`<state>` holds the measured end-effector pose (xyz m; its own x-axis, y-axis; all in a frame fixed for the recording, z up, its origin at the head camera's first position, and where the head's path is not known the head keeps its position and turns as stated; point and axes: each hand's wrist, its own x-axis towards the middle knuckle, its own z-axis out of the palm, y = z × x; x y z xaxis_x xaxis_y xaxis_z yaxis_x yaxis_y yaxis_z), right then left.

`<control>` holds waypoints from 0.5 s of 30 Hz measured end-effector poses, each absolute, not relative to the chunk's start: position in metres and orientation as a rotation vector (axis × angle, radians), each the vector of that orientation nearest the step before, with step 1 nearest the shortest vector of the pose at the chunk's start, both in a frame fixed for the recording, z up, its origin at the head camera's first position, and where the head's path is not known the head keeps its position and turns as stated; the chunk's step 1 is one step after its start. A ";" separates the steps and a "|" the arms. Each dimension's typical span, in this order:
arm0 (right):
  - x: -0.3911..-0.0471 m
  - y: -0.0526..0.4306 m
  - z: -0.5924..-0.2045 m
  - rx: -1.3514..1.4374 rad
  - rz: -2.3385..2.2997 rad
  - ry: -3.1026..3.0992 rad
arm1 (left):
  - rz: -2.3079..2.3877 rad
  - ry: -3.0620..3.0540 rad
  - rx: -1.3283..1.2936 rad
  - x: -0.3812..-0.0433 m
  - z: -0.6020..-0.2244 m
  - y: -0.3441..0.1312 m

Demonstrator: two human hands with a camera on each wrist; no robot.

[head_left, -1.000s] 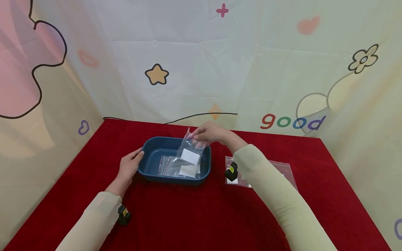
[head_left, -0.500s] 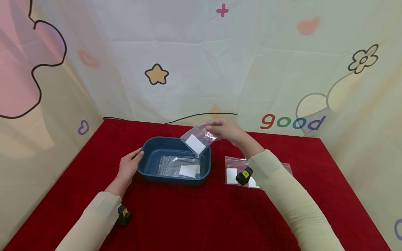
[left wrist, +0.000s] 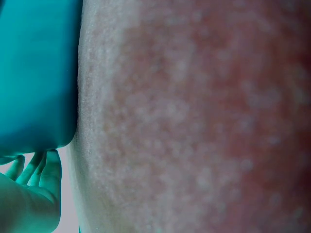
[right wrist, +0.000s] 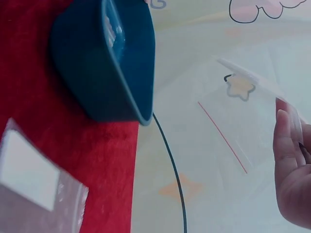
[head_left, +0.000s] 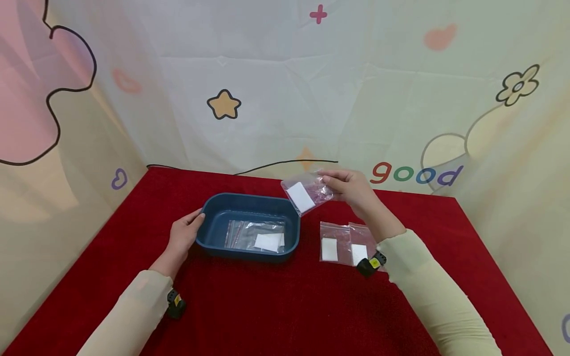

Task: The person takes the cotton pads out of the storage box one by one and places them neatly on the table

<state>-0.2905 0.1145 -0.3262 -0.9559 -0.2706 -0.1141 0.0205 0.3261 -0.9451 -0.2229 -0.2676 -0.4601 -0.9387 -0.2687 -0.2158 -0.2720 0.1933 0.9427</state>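
Observation:
My right hand [head_left: 356, 193] pinches a clear zip-lock bag [head_left: 318, 190] by one edge, above and beyond the right end of a blue plastic basin [head_left: 242, 253]. A white card [head_left: 300, 198] shows inside that bag. My left hand [head_left: 182, 236] grips the basin's left rim, thumb on top; in the left wrist view its fingers [left wrist: 48, 170] touch the basin's outside. Several overlapping zip-lock bags [head_left: 249, 232] lie in the basin, a white card [head_left: 267, 242] visible among them. To the right, zip-lock bags [head_left: 336, 230] with white cards lie on the cloth, partly covered by my right wrist.
A red cloth [head_left: 267, 306] covers the table. Behind it hangs a pale printed curtain [head_left: 285, 99], which also closes in both sides. Each wrist wears a small black camera, such as the right one [head_left: 370, 264].
My right hand has lifted the zip-lock bag out of the basin and carried it right, past the rim. More of the bags on the cloth are uncovered. My left hand stays on the basin.

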 end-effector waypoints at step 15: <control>-0.246 0.163 -0.352 -0.137 -1.669 2.398 | 1.902 2.423 -0.569 -0.222 -0.457 -0.265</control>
<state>-0.2455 0.1630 -0.3516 -0.9722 -0.1990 -0.1236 0.0468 0.3519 -0.9349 -0.2221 -0.2653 -0.4568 -0.9339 -0.2755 -0.2280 -0.2868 0.1965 0.9376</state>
